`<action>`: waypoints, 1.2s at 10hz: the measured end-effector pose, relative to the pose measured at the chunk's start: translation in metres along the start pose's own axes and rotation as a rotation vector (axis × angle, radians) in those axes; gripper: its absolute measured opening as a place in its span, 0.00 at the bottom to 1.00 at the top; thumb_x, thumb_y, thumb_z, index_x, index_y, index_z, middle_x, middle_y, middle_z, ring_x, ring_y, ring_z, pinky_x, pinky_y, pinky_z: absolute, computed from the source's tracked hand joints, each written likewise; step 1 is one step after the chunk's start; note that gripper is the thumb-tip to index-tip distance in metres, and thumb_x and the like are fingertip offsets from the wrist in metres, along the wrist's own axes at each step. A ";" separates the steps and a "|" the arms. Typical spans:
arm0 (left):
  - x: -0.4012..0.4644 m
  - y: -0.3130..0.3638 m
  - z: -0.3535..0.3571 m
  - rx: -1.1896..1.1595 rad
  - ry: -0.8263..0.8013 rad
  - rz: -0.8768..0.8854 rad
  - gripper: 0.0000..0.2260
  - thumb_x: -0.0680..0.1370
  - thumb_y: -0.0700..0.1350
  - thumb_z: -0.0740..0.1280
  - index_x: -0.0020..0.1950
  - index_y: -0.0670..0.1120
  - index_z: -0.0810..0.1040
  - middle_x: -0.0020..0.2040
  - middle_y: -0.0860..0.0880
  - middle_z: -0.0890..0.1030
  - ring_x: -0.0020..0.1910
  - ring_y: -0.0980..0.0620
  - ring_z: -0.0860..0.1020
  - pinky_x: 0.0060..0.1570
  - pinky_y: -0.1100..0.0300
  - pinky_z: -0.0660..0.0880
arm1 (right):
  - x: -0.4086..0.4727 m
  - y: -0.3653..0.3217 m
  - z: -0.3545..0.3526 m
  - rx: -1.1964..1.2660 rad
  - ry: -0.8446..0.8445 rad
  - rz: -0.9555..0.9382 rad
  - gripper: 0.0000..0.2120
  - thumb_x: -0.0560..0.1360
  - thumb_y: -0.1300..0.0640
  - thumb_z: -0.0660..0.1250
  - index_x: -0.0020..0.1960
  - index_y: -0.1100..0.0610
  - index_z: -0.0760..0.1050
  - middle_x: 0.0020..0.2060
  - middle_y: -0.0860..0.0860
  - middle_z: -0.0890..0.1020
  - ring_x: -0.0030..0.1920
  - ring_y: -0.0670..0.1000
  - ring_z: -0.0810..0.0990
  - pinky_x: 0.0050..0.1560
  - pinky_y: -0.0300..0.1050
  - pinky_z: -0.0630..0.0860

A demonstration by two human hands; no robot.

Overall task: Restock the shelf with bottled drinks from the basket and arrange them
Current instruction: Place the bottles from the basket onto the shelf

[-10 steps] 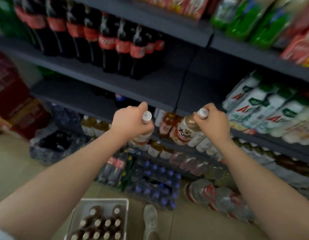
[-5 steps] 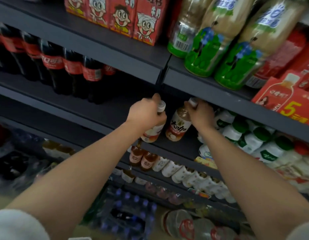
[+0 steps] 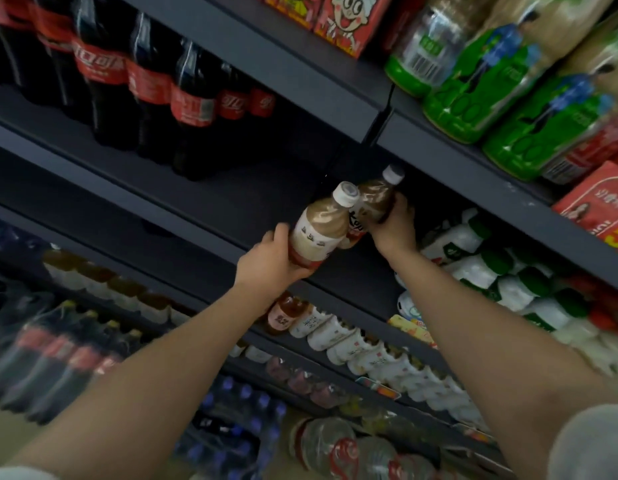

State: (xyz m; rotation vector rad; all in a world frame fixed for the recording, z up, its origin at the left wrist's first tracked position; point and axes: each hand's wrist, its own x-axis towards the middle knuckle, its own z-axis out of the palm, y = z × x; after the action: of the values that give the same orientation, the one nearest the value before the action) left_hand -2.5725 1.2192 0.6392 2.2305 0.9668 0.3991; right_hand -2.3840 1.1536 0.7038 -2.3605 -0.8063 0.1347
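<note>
Left hand (image 3: 266, 261) wrapped around the lower body of a milk-tea bottle (image 3: 318, 226), fingers under and behind it, thumb on the near side. Bottle tilted, white cap pointing up and to the right, base just above the front lip of the dark grey shelf (image 3: 210, 209).

Right hand (image 3: 394, 225) clasps a second milk-tea bottle (image 3: 373, 206) from its far right side; fingers curl around the mid-body. This bottle also leans, cap up near the underside of the shelf above. The two bottles touch: the left one's cap lies against the right one's shoulder, so the right bottle sits just beyond the left hand's fingertips.

Left of the left hand's fingers, on the same shelf: bare dark board, then a row of cola bottles (image 3: 193, 102) with red labels, well apart.

Right of the right hand's fingers: white bottles with green caps (image 3: 473, 268), lying stacked, near the wrist.

Above both hands, on the upper shelf: large green-labelled bottles (image 3: 473, 109) and red cartoon-face cartons (image 3: 349, 19).

Below the left hand's fingers, next shelf down: a row of small white-labelled bottles (image 3: 338, 334). Lower still, shrink-wrapped packs; blurred.

Both forearms bare, pale sleeve edges at the bottom corners.
</note>
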 end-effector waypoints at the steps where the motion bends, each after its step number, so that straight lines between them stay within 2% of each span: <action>1: 0.000 -0.012 0.012 0.021 0.041 0.038 0.33 0.70 0.62 0.67 0.67 0.47 0.60 0.58 0.44 0.75 0.54 0.44 0.77 0.40 0.50 0.76 | 0.001 0.005 0.018 0.109 0.023 0.010 0.38 0.70 0.57 0.72 0.73 0.55 0.54 0.67 0.57 0.69 0.65 0.56 0.72 0.64 0.46 0.69; 2: 0.006 -0.015 0.022 0.003 0.108 0.087 0.34 0.71 0.61 0.67 0.69 0.46 0.59 0.58 0.44 0.75 0.56 0.44 0.76 0.48 0.49 0.77 | 0.015 0.007 0.032 0.171 0.065 0.016 0.38 0.72 0.55 0.70 0.73 0.53 0.51 0.67 0.55 0.70 0.65 0.54 0.73 0.65 0.48 0.70; 3: 0.015 -0.017 0.029 0.032 0.171 0.145 0.33 0.70 0.60 0.68 0.68 0.45 0.61 0.58 0.44 0.76 0.56 0.44 0.76 0.53 0.51 0.74 | 0.029 0.013 0.047 0.190 0.135 -0.026 0.36 0.73 0.54 0.68 0.74 0.55 0.51 0.68 0.55 0.70 0.65 0.54 0.72 0.62 0.43 0.68; 4: 0.024 -0.015 0.037 0.013 0.204 0.179 0.32 0.71 0.60 0.68 0.68 0.45 0.61 0.58 0.44 0.76 0.55 0.44 0.76 0.51 0.51 0.74 | 0.037 0.015 0.055 0.176 0.225 -0.034 0.28 0.75 0.57 0.63 0.72 0.62 0.57 0.67 0.59 0.71 0.65 0.58 0.72 0.63 0.48 0.69; 6: 0.049 -0.003 0.051 0.088 0.194 0.180 0.34 0.71 0.60 0.67 0.70 0.46 0.59 0.60 0.44 0.75 0.56 0.44 0.75 0.46 0.52 0.74 | 0.075 0.013 0.055 0.244 0.242 -0.077 0.20 0.78 0.59 0.58 0.67 0.67 0.64 0.62 0.62 0.74 0.59 0.59 0.74 0.61 0.49 0.69; 7: 0.065 0.009 0.058 0.086 0.148 0.171 0.33 0.71 0.58 0.68 0.69 0.46 0.59 0.60 0.43 0.75 0.57 0.44 0.75 0.45 0.53 0.73 | 0.090 0.022 0.050 0.230 0.161 -0.057 0.13 0.79 0.58 0.57 0.63 0.59 0.67 0.56 0.59 0.75 0.51 0.50 0.69 0.56 0.47 0.69; 8: 0.076 0.021 0.067 0.069 0.123 0.153 0.32 0.71 0.58 0.68 0.68 0.46 0.60 0.60 0.43 0.75 0.56 0.44 0.76 0.44 0.52 0.74 | 0.094 0.035 0.038 0.366 0.137 0.040 0.08 0.78 0.62 0.56 0.55 0.53 0.64 0.48 0.52 0.73 0.48 0.50 0.72 0.41 0.37 0.71; 9: 0.092 0.034 0.075 0.071 0.102 0.122 0.30 0.72 0.56 0.68 0.67 0.45 0.60 0.60 0.42 0.75 0.56 0.43 0.75 0.46 0.51 0.73 | 0.076 0.042 0.023 0.533 0.206 0.172 0.16 0.78 0.65 0.54 0.64 0.57 0.69 0.49 0.54 0.77 0.43 0.50 0.76 0.35 0.38 0.74; 10: 0.108 0.044 0.076 0.127 0.052 0.040 0.27 0.74 0.53 0.66 0.67 0.43 0.62 0.62 0.41 0.73 0.61 0.42 0.71 0.52 0.51 0.71 | 0.050 0.042 0.019 0.429 0.221 0.160 0.17 0.78 0.61 0.55 0.65 0.57 0.68 0.53 0.56 0.79 0.44 0.52 0.79 0.43 0.47 0.80; 11: 0.095 0.032 0.063 0.353 0.029 0.031 0.21 0.77 0.52 0.61 0.65 0.42 0.67 0.64 0.41 0.72 0.64 0.42 0.67 0.56 0.52 0.69 | 0.015 0.034 0.015 0.305 0.213 0.096 0.15 0.77 0.61 0.58 0.64 0.58 0.69 0.46 0.52 0.78 0.51 0.57 0.80 0.55 0.54 0.79; 12: 0.045 -0.001 0.034 0.299 0.090 0.125 0.18 0.77 0.48 0.60 0.65 0.43 0.69 0.60 0.41 0.74 0.61 0.40 0.69 0.55 0.49 0.69 | -0.033 0.018 0.019 0.176 0.103 0.003 0.12 0.76 0.62 0.59 0.59 0.61 0.72 0.42 0.52 0.80 0.51 0.57 0.80 0.56 0.49 0.77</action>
State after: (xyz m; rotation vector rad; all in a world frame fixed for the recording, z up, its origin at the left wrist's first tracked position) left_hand -2.5254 1.2374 0.6145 2.5715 0.9899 0.4378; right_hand -2.4067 1.1338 0.6744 -2.1849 -0.7116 0.0812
